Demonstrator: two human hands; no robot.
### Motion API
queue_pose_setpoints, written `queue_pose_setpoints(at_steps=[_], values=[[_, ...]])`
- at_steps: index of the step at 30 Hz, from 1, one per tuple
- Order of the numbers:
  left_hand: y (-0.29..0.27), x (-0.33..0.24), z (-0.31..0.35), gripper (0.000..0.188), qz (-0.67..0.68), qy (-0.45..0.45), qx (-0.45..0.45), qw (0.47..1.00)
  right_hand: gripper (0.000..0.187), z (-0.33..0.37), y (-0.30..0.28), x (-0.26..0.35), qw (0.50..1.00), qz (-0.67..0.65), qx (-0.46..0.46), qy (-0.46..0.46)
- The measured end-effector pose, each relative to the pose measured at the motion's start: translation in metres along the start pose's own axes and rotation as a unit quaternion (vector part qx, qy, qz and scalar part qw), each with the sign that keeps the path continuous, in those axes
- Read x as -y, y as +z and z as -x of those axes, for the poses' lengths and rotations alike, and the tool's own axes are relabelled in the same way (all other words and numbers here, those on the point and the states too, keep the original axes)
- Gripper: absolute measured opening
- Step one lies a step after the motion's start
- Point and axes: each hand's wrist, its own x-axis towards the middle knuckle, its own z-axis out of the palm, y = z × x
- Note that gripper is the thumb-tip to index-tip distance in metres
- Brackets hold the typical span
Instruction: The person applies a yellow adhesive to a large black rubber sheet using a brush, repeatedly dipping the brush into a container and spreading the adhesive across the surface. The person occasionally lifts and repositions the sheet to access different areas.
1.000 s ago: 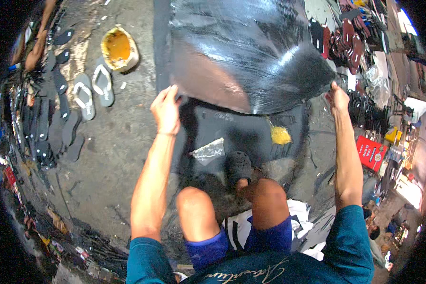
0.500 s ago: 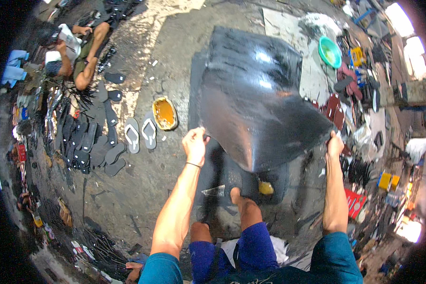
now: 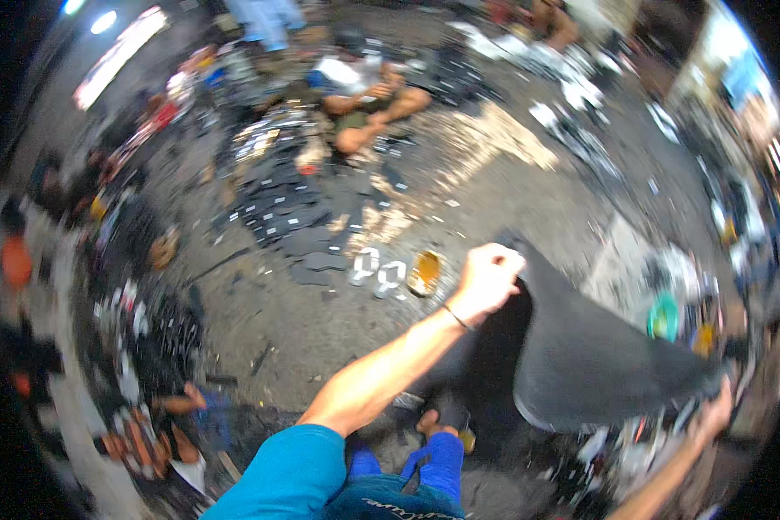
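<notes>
A large, thin black sheet (image 3: 607, 360), like rubber, hangs between my two hands with its near edge sagging in a curve. My left hand (image 3: 487, 282) is closed on one corner, raised over the floor. Out to the right and lower, my right hand (image 3: 712, 412) grips the opposite corner, its fingers smeared by motion. Left of my left hand stands a tub of amber liquid (image 3: 425, 274), beside a pair of flip-flops with white straps (image 3: 391, 277). A small yellow lump (image 3: 467, 440) lies by my foot, partly hidden.
A person (image 3: 360, 100) sits cross-legged on the floor ahead, near many black sole pieces (image 3: 282, 217). Another person (image 3: 152, 442) is at the lower left. To the right are a green basin (image 3: 663, 317), a pale flat sheet (image 3: 617, 260) and piled clutter.
My view has swung to the left. The sheet's near edge is now raised, with my left hand higher and farther forward. Both hands keep hold of it.
</notes>
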Motion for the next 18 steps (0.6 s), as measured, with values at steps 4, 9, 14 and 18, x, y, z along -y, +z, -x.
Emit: queue_pose_setpoints(at_steps=[4, 9, 14, 18], values=[[-0.036, -0.076, 0.047, 0.017, -0.019, 0.116, -0.006, 0.993, 0.042, 0.051, 0.091, 0.075, 0.999, -0.016, 0.047, -0.020], [-0.105, -0.124, 0.091, 0.022, 0.041, 0.215, -0.009, 0.976, 0.042, 0.141, 0.152, 0.176, 0.988, -0.071, 0.120, -0.073], [-0.246, -0.174, 0.149, 0.020, 0.123, 0.161, -0.082, 0.976, 0.042, 0.247, 0.208, 0.250, 0.965, -0.117, 0.208, -0.106], [-0.376, -0.196, 0.199, 0.021, 0.006, 0.293, -0.146, 0.945, 0.042, 0.344, 0.246, 0.301, 0.942, -0.148, 0.273, -0.125]])
